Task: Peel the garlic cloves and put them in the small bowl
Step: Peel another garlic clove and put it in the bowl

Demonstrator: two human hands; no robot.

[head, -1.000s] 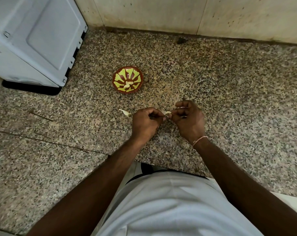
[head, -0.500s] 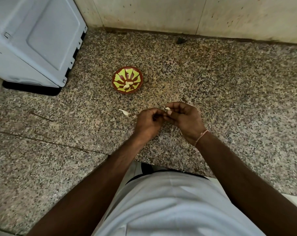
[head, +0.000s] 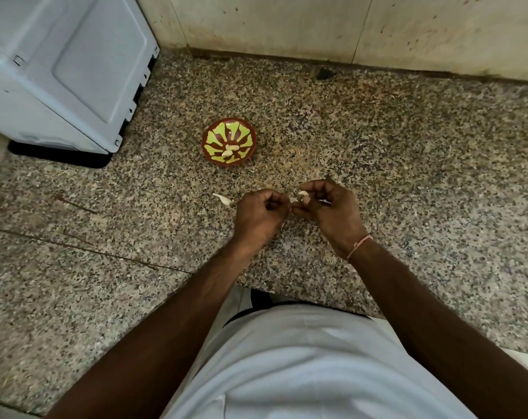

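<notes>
A small red bowl (head: 214,137) with a yellow-green pattern sits on the speckled granite counter, with a few pale peeled cloves (head: 228,150) inside. Below it, my left hand (head: 258,217) and my right hand (head: 332,210) meet fingertip to fingertip over the counter. Both pinch one garlic clove (head: 302,194), whose pale tip shows above my right thumb. A thin bit of skin seems to run between the fingers. Another pale clove (head: 224,200) lies loose on the counter just left of my left hand.
A light grey appliance (head: 63,71) stands at the back left on a black base. A tiled wall (head: 347,28) closes the back. The counter's front edge (head: 302,297) runs just before my white shirt. A dark speck (head: 324,74) lies near the wall.
My right hand has turned palm inward and its fingers have curled closer round the clove. Both hands stay together at the same spot; the bowl and loose clove have not moved.
</notes>
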